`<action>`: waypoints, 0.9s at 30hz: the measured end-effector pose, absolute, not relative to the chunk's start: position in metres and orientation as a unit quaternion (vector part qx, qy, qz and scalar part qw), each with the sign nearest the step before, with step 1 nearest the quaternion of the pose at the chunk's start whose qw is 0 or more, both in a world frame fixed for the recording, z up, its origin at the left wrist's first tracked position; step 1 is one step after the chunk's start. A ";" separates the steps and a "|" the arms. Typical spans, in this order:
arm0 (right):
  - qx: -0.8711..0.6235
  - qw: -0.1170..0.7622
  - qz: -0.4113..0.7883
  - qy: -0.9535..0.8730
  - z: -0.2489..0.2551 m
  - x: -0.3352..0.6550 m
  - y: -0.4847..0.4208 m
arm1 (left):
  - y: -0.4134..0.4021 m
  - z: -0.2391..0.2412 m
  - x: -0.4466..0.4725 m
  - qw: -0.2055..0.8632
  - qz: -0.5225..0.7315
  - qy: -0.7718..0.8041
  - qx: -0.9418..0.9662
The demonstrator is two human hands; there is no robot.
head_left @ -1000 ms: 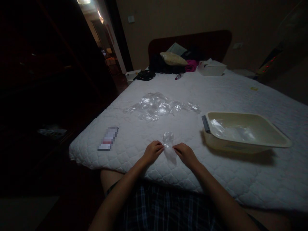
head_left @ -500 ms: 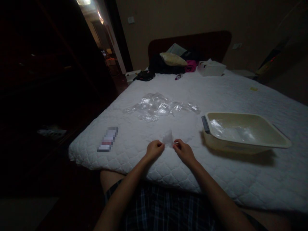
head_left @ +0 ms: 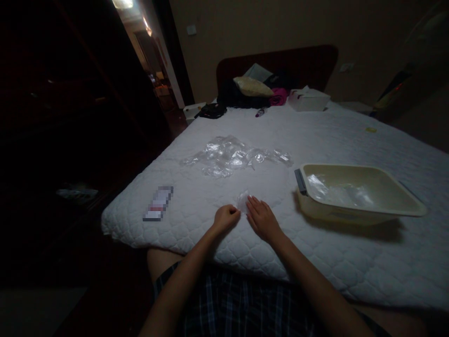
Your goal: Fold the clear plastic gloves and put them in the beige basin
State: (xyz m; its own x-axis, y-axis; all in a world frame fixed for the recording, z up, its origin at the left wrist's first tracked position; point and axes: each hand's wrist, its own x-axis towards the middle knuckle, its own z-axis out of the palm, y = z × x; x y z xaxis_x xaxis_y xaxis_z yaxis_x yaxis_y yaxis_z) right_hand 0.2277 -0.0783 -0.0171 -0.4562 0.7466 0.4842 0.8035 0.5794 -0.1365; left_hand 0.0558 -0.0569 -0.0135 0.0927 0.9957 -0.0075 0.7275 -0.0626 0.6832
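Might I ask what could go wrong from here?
The small clear plastic piece may crease or slip, as it looks thin, with the right hand partly over it and the left hand seemingly pinching its edge. Some of the clear plastic heap may be overlooked, since it blends into the white bed in dim light.

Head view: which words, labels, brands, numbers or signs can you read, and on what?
No text can be read anywhere.
Phone-like slab: pixelated, unreadable.
Small purple item, yellow item: too small.
Clear plastic, tub: no lettering can be made out.
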 end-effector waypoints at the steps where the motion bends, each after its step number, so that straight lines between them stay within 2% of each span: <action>1: -0.463 0.243 -0.054 -0.851 -0.017 0.227 -0.078 | -0.057 -0.014 0.056 0.276 0.244 0.629 0.685; 9: -0.482 0.210 -0.033 -0.850 -0.021 0.227 -0.076 | -0.053 -0.014 0.058 0.277 0.251 0.645 0.667; 21: -0.487 0.193 -0.010 -0.852 -0.025 0.229 -0.075 | -0.047 -0.001 0.063 0.257 0.191 0.695 0.643; 27: -0.489 0.184 -0.013 -0.853 -0.025 0.229 -0.074 | -0.034 -0.013 0.047 0.354 0.255 0.661 0.610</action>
